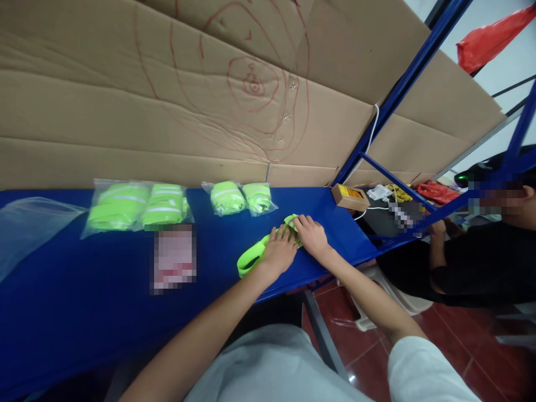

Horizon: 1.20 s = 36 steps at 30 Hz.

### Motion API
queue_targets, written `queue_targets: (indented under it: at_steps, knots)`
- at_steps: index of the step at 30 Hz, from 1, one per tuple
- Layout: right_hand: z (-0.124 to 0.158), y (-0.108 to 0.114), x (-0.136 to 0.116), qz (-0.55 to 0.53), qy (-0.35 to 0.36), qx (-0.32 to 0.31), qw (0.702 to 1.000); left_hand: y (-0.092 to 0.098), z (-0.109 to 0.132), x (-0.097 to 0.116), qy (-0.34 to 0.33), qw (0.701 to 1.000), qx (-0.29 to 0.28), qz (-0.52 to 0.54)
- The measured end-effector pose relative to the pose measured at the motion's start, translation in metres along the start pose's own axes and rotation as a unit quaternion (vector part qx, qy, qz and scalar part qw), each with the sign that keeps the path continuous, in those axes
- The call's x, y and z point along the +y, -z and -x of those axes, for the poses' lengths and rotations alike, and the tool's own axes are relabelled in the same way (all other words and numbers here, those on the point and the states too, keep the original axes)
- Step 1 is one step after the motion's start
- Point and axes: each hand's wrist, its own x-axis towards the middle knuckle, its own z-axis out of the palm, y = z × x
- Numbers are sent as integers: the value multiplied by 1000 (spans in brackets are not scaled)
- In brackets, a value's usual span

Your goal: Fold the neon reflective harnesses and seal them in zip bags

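Note:
A neon yellow-green strap [252, 252] lies on the blue tabletop, its near end bent into an open loop. My left hand [281, 249] rests flat across the strap's middle, fingers stretched out. Just beyond it, my right hand [312, 234] bends its fingers down on the far end of the strap, beside my left fingertips. Both palms hide much of the strap there. Behind my hands sit clear bags of folded neon material with pale silvery stripes: a smaller bag [228, 198] and a larger one [121, 207] farther left.
A blurred-out pinkish item [173, 259] and a clear plastic sheet [31, 229] lie to the left. Cardboard [188, 111] lines the back. A small box [350, 197] stands by the blue frame post at the right. A seated co-worker [481, 251] is beyond it.

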Motion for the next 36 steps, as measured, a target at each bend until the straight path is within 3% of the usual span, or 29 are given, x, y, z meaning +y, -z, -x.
queue_targets:
  at_steps: [6,11,15,21,25,28,32,36]
  knots:
    - [2,27,34,-95,60,-65,992,3,2,-1,0,1000,26,11]
    - [-15,14,54,-170,-43,-32,984,6,4,0,-7,999,40,8]
    - [-24,3,59,-241,-97,-71,963,7,8,-5,-17,999,31,6]
    - [-20,-4,48,-305,-123,-114,938,13,34,-9,10,1000,19,-8]
    - [-25,-2,44,-273,-129,-100,948,15,51,-8,40,999,24,-23]
    - [-28,6,39,-209,-118,-58,969,13,50,-4,28,999,22,-26]
    - [-21,13,13,-106,-58,5,993,5,33,7,15,999,31,-14]
    - [-5,8,-18,-44,48,-4,998,0,28,13,21,998,57,9]
